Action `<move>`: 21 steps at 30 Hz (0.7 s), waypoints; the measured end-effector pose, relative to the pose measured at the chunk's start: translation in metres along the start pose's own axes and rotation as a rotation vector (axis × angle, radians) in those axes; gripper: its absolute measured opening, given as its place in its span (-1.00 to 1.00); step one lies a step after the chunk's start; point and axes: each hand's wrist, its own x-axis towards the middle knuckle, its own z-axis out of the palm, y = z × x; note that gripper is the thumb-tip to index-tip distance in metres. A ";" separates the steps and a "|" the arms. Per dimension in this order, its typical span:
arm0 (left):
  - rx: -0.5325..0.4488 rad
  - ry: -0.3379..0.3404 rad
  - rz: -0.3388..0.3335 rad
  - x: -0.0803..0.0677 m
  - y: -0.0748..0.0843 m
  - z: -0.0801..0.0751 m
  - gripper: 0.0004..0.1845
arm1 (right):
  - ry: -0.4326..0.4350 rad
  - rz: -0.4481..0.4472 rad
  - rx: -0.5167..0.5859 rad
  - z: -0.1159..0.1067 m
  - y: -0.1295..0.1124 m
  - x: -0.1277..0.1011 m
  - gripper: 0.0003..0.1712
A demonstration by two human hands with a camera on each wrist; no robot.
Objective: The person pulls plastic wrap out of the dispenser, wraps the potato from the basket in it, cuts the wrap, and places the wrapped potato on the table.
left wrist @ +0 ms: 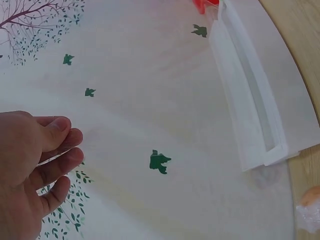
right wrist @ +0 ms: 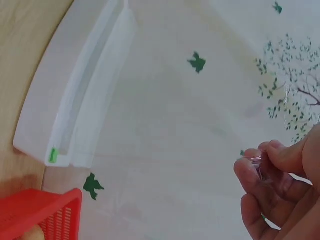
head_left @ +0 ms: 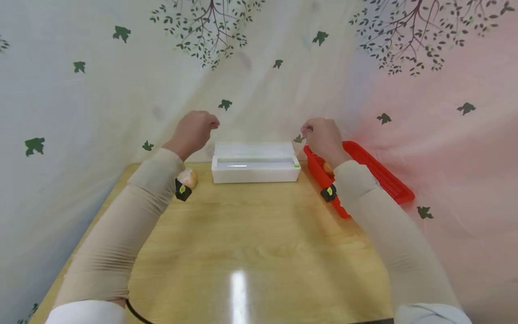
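Note:
My left hand (head_left: pixel 193 132) is raised above the back left of the table. In the left wrist view its thumb and forefinger pinch what looks like the edge of clear cling film, hard to make out. Level with it, my right hand (head_left: pixel 323 137) is up in front of the red basket (head_left: pixel 380 173). A crumpled bit of clear cling film (right wrist: pixel 257 162) shows between its thumb and fingers. Between and below the hands lies a long white cling film box (head_left: pixel 256 176), lid up. Below my left wrist sits a round orange-tan item (head_left: pixel 189 177) partly covered in clear film.
Inside the red basket is a round orange item (head_left: pixel 328 169), partly hidden by my right arm. A patterned curtain (head_left: pixel 259 90) hangs right behind the wooden table (head_left: pixel 243 234). A dark cable (head_left: pixel 135 312) runs near my left elbow.

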 end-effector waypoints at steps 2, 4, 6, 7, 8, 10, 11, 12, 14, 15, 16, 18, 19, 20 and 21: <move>-0.002 0.015 0.010 -0.012 0.000 0.000 -0.83 | 0.037 -0.022 0.037 0.007 -0.002 -0.014 -0.73; -0.007 0.037 0.032 -0.025 0.001 0.003 -0.84 | 0.078 -0.051 0.046 0.016 -0.003 -0.031 -0.74; -0.015 0.066 0.067 -0.039 0.003 0.008 -0.85 | 0.108 -0.066 0.060 0.025 -0.001 -0.050 -0.76; -0.020 0.076 0.086 -0.047 0.004 0.012 -0.86 | 0.113 -0.065 0.069 0.030 0.001 -0.060 -0.76; -0.023 0.088 0.106 -0.055 0.006 0.016 -0.87 | 0.124 -0.069 0.076 0.036 0.003 -0.071 -0.77; -0.023 0.110 0.144 -0.073 0.010 0.026 -0.89 | 0.144 -0.081 0.097 0.049 0.010 -0.091 -0.79; -0.021 0.123 0.166 -0.082 0.012 0.031 -0.90 | 0.147 -0.086 0.120 0.055 0.013 -0.102 -0.80; -0.012 0.136 0.192 -0.091 0.014 0.037 -0.91 | 0.152 -0.095 0.135 0.061 0.016 -0.111 -0.81; 0.014 0.163 0.240 -0.111 0.019 0.049 -0.89 | 0.163 -0.125 0.138 0.073 0.025 -0.127 -0.83; 0.029 0.178 0.267 -0.120 0.021 0.055 -0.88 | 0.165 -0.145 0.134 0.079 0.029 -0.135 -0.84; 0.047 0.188 0.294 -0.128 0.024 0.061 -0.86 | 0.167 -0.170 0.119 0.083 0.034 -0.141 -0.85; 0.088 0.198 0.335 -0.144 0.028 0.073 -0.80 | 0.183 -0.237 0.067 0.091 0.043 -0.151 -0.86; 0.108 0.198 0.348 -0.151 0.029 0.078 -0.77 | 0.191 -0.276 0.038 0.094 0.048 -0.154 -0.85; 0.123 0.195 0.362 -0.157 0.030 0.084 -0.75 | 0.199 -0.315 0.011 0.096 0.052 -0.156 -0.84; 0.142 0.191 0.373 -0.162 0.031 0.089 -0.73 | 0.208 -0.352 -0.012 0.098 0.057 -0.158 -0.82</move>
